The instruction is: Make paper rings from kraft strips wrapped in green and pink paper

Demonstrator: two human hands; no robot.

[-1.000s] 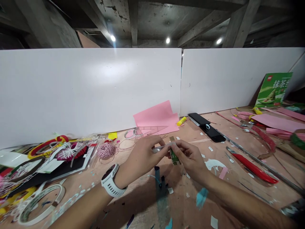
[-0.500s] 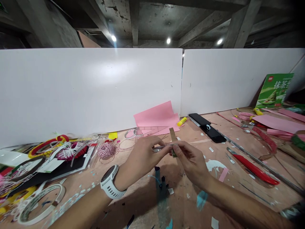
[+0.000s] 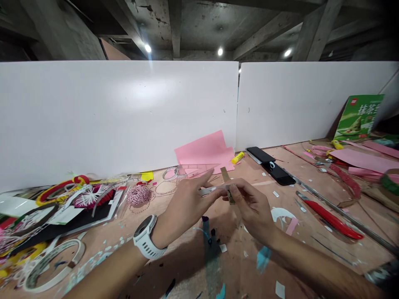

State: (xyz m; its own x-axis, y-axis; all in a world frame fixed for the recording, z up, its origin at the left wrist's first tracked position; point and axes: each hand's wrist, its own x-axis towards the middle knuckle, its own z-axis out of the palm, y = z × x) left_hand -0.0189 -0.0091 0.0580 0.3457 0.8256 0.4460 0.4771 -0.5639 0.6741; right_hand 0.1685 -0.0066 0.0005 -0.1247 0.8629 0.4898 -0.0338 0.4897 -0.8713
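My left hand [image 3: 190, 205], with a white watch [image 3: 149, 236] on its wrist, pinches a thin whitish strip [image 3: 206, 191] between thumb and fingers, its index finger raised and pointing forward. My right hand [image 3: 249, 205] grips a narrow brown strip [image 3: 225, 175] that sticks up past the fingertips; its lower end, greenish, shows below the thumb. The whitish strip runs toward the brown one, and the fingertips of both hands meet there. Where the two strips meet is partly hidden by my fingers.
Pink paper [image 3: 202, 151] and a yellow glue stick [image 3: 237, 158] lie ahead by the white partition [image 3: 109, 112]. To the right are phones [image 3: 279, 173], a red knife [image 3: 332, 218] and a metal rod [image 3: 343, 214]. At left sit twine [image 3: 139, 195] and a tape roll [image 3: 34, 282].
My left index finger has lifted and straightened away from the whitish strip. The brown strip has shifted slightly, and the hands remain together.
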